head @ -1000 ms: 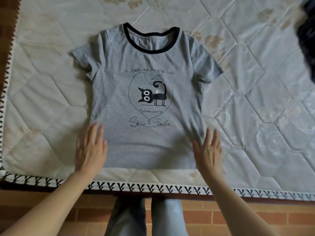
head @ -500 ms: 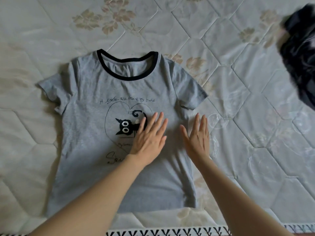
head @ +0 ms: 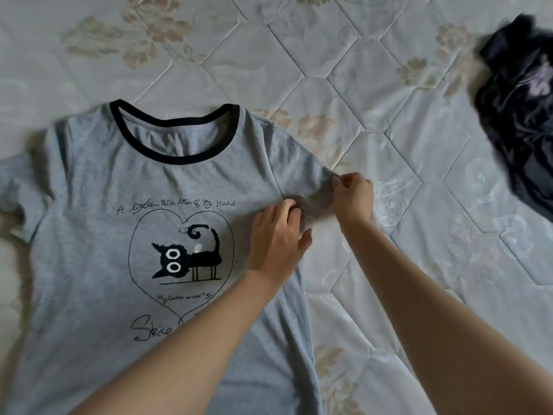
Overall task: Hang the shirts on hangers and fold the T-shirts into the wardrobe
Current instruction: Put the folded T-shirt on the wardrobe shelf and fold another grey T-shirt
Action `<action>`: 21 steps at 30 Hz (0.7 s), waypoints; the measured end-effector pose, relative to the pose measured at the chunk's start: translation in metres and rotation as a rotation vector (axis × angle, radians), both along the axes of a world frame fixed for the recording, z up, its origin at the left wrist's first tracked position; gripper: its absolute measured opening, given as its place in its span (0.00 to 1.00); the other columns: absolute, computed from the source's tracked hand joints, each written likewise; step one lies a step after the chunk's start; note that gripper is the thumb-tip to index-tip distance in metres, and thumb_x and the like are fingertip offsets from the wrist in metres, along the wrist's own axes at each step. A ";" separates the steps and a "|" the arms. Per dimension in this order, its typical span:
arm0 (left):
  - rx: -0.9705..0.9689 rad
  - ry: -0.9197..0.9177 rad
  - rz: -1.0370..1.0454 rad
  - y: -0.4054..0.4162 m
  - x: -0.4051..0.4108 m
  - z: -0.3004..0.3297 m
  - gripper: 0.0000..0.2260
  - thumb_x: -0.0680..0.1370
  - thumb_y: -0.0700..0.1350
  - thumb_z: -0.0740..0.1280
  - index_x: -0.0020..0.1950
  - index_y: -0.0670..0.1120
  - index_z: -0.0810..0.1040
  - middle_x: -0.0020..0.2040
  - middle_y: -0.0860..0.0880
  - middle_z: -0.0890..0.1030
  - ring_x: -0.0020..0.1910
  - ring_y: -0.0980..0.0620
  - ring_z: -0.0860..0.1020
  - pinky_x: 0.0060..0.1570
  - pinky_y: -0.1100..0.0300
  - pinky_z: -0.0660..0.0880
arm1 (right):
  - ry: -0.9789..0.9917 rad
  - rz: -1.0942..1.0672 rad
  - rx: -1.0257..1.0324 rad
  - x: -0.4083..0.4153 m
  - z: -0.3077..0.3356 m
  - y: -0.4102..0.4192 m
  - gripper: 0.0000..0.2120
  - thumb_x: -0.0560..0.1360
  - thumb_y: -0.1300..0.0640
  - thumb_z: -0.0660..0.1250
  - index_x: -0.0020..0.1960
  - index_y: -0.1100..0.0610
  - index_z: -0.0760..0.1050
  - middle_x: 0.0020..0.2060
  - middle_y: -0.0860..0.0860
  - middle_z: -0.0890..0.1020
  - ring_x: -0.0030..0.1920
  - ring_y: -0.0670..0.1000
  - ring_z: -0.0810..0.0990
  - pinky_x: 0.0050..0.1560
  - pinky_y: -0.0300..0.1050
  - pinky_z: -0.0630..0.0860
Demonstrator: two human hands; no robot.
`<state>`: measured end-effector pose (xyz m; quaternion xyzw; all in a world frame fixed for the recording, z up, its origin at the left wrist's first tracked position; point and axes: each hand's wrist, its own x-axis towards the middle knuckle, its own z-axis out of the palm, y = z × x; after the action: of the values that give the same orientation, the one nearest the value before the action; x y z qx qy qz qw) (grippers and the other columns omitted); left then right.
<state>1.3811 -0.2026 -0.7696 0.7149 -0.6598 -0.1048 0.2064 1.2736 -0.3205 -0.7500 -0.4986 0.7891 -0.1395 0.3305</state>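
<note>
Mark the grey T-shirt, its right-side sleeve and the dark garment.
grey T-shirt (head: pixel 98 181): head view, bare chest fabric left of the collar.
sleeve (head: pixel 302 172): head view, upper sleeve fabric near the shoulder seam.
dark garment (head: pixel 520 121): head view, middle of the crumpled heap.

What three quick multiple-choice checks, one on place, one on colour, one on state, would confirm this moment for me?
1. Where does the dark garment lie?
A. on the grey T-shirt
B. on the mattress, apart, at upper right
C. in the left hand

2. What colour is the T-shirt's collar band?
A. red
B. white
C. black

3. What are both hands doing?
A. gripping the T-shirt's sleeve
B. hanging idle
C. holding a hanger

Answers: 1 B, bare mattress separates it from the grey T-shirt. 2 C, a dark ring edges the neck. 3 A, the left hand and right hand curl on the bunched sleeve.
</note>
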 end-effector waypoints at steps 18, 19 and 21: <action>-0.055 -0.177 0.026 -0.037 -0.022 0.002 0.10 0.65 0.40 0.75 0.37 0.47 0.75 0.34 0.49 0.74 0.30 0.50 0.74 0.25 0.61 0.63 | -0.158 -0.058 0.122 -0.017 0.009 -0.027 0.18 0.74 0.55 0.66 0.27 0.58 0.71 0.21 0.50 0.75 0.32 0.56 0.77 0.37 0.51 0.75; -0.065 -0.114 0.030 -0.035 -0.023 0.002 0.09 0.65 0.40 0.74 0.38 0.45 0.75 0.34 0.48 0.75 0.30 0.49 0.75 0.24 0.61 0.66 | -0.171 -0.045 0.115 -0.017 0.011 -0.025 0.19 0.74 0.51 0.67 0.28 0.58 0.72 0.23 0.51 0.75 0.32 0.56 0.77 0.37 0.51 0.74; -0.055 0.037 0.093 -0.032 -0.023 0.007 0.06 0.67 0.40 0.70 0.40 0.43 0.74 0.34 0.47 0.75 0.30 0.48 0.74 0.25 0.60 0.68 | -0.183 -0.004 0.123 -0.015 0.015 -0.022 0.18 0.72 0.46 0.70 0.32 0.59 0.74 0.26 0.53 0.75 0.31 0.54 0.74 0.35 0.50 0.71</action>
<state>1.3577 -0.2347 -0.7621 0.7369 -0.6243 -0.0902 0.2429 1.2584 -0.3428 -0.7349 -0.4609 0.7638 -0.1363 0.4308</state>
